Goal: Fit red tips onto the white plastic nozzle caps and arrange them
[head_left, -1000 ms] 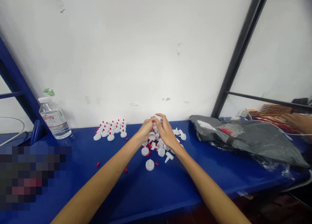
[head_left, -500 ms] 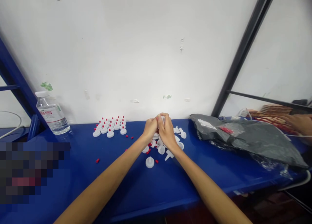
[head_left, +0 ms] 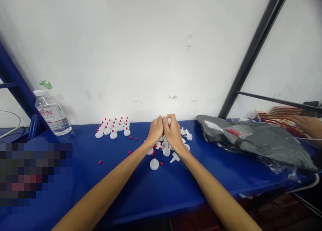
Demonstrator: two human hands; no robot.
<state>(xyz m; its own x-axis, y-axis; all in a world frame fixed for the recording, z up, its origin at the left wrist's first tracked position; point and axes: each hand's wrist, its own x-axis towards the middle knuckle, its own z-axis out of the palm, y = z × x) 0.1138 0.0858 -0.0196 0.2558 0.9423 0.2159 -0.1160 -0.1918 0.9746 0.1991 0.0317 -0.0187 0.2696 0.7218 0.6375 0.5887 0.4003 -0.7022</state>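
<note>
My left hand (head_left: 156,129) and my right hand (head_left: 173,132) meet above a loose pile, both with curled fingers. Between the fingers of the right one shows part of a white nozzle cap (head_left: 169,121). The left fingers are closed against it, and whatever they pinch is hidden. Under and around the hands lie loose white nozzle caps (head_left: 166,152) and small red tips (head_left: 161,163). One white cap (head_left: 154,164) stands nozzle up, nearer to me. Farther left, several white caps with red tips (head_left: 113,135) stand in rows.
A water bottle (head_left: 52,115) stands at the left, by a blue post. To the right lies a grey plastic bag (head_left: 269,145) with a small clear packet of red pieces (head_left: 233,132) on it. Another person's hand (head_left: 308,125) is at the far right. Stray red tips (head_left: 100,162) dot the blue table.
The view has shifted slightly. My hands stay together, their fingers turned a little, and more of the white cap shows in the right one. The other person's hand at the far right has moved.
</note>
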